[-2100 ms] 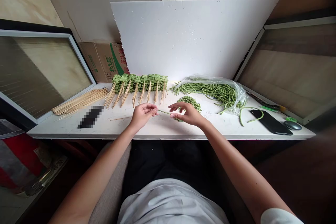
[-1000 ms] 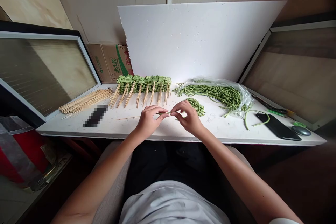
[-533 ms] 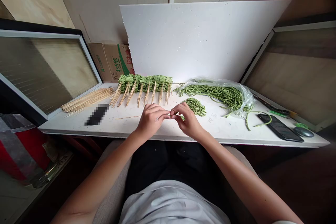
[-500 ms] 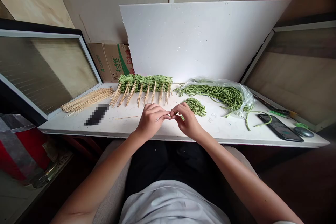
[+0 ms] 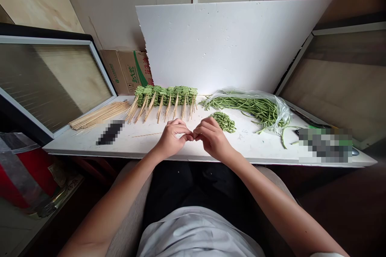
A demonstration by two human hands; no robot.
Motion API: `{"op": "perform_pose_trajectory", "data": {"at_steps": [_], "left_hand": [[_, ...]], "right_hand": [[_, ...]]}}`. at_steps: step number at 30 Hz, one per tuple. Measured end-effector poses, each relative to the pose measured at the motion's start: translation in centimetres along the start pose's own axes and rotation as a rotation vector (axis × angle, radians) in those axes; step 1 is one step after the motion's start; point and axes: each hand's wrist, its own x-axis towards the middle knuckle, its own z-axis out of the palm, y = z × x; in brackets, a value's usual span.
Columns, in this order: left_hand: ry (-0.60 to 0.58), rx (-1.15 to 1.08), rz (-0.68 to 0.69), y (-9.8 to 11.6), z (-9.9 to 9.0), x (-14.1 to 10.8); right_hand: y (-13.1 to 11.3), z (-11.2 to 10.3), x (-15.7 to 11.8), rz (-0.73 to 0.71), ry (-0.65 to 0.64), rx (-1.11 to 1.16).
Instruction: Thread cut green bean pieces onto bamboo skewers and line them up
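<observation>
1 table (image 5: 256, 149): white, flat-topped, scuffed. 1 foam board (image 5: 229, 44): white, pitted, ragged along its left edge, standing at the back. 1 cardboard box (image 5: 120, 70), printed green and red, partly hidden by the board. 1 clear plastic bag (image 5: 282, 109), crinkled, around long green beans (image 5: 247, 103); the strands tangle too densely to count. 1 row of skewered beans (image 5: 165, 93): short lengths packed side by side, stick ends splayed toward me in roughly eight sheaves, overlapping. 1 pile of loose sticks (image 5: 99, 115): thin, straight, pale wood, uncounted. 2 pixelated patches (image 5: 325, 145), right and left; contents unreadable. 2 grips, bare: my left grip (image 5: 173, 138) and right grip (image 5: 212, 136) are each closed in a pinch, fingertips meeting; I cannot tell what lies between them. 1 heap of cut beans (image 5: 223, 122) on the table, just beyond my right grip, partly covered by it. 1 lone stick (image 5: 146, 134), its right end hidden.
</observation>
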Motion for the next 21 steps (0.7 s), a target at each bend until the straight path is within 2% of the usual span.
{"op": "perform_pose_trajectory", "data": {"at_steps": [4, 7, 10, 13, 16, 19, 21], "left_hand": [[0.016, -0.052, -0.012, 2.0, -1.3, -0.1], [-0.001, -0.024, 0.041, 3.3, -1.9, -0.3], [-0.016, 0.027, 0.118, 3.8, -1.6, -0.4], [-0.029, 0.082, 0.172, 3.6, -1.1, -0.5], [-0.053, 0.044, 0.161, 3.0, -0.8, -0.4], [-0.072, -0.075, 0.086, 1.9, -0.9, -0.2], [-0.078, -0.197, -0.021, 0.9, -1.0, 0.0]], "right_hand": [[-1.3, -1.4, 0.4, -0.067, 0.092, -0.064], [-1.6, -2.1, 0.7, -0.105, 0.133, -0.076], [-1.4, -1.8, 0.7, -0.115, 0.148, -0.06], [-1.1, -0.8, 0.5, -0.095, 0.142, 0.01], [-1.4, 0.0, 0.3, -0.019, 0.163, 0.1], [-2.1, 0.3, 0.2, 0.062, 0.187, 0.198], [-2.2, 0.3, 0.2, 0.084, 0.212, 0.237]]}}
